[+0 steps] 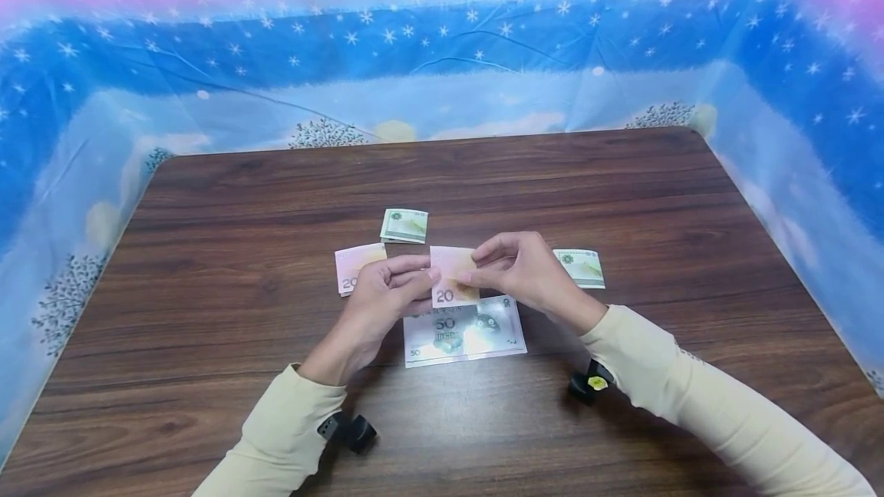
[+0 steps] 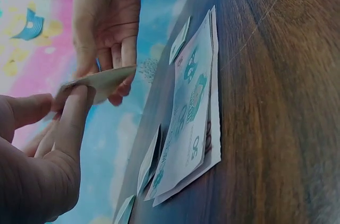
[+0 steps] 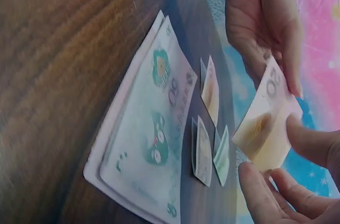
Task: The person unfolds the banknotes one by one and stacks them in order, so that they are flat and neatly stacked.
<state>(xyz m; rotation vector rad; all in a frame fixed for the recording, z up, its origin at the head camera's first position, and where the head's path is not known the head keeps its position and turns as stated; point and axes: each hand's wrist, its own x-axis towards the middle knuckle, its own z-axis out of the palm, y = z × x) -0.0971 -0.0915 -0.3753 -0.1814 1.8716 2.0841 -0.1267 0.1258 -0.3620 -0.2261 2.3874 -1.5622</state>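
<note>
A folded banknote marked 20 (image 1: 453,276) is held up in front of the body, above a flat note. My left hand (image 1: 378,307) pinches its left edge between thumb and fingers. At the opposite edge, the thumb and fingers of my right hand (image 1: 530,271) grip the same note. The right wrist view shows its pink and yellow face (image 3: 264,120), creased rather than flat. Below both hands lies a flat note marked 50 (image 1: 461,347), with another note (image 2: 213,168) under it in the left wrist view.
Another folded 20 note (image 1: 354,261) lies left of the held one, partly behind the left hand. One folded green note (image 1: 406,225) sits farther back, another (image 1: 585,268) beside the right wrist. All rest on a brown wooden table (image 1: 242,205) backed by a patterned cloth (image 1: 442,52).
</note>
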